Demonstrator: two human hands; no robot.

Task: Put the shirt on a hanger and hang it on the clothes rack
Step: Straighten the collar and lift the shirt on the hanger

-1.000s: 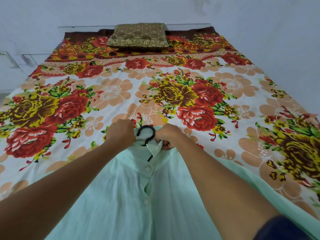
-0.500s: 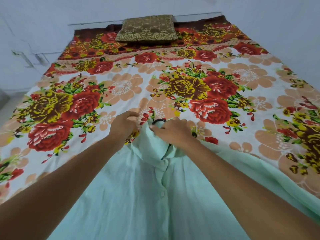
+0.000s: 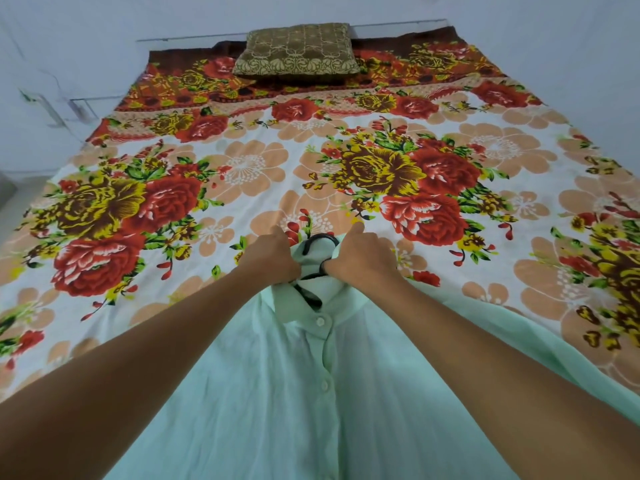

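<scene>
A pale mint shirt [image 3: 311, 393] lies front-up on the bed [image 3: 242, 168], its buttoned placket running down the middle toward the camera and its collar at the far end. The bed wears a floral sheet of red, yellow and peach blooms.

Both hands meet at the collar. The left hand [image 3: 270, 258] is closed on the collar's left side, fingers curled into the cloth. The right hand [image 3: 363, 258] is closed on the collar's right side, and seems also to pinch the black hanger [image 3: 320, 242] there, though the fingers hide the contact. The hanger's hook pokes out of the neck opening between the two hands, curving away from the camera; a further black stretch of it shows just below, inside the open collar, above the top button [image 3: 320, 321]. The rest of the hanger is hidden under the cloth.

Beyond the collar the sheet lies flat. At the head of the bed, well apart from the shirt, rests a brown and gold pillow [image 3: 298, 50], against a pale wall [image 3: 104, 15].
</scene>
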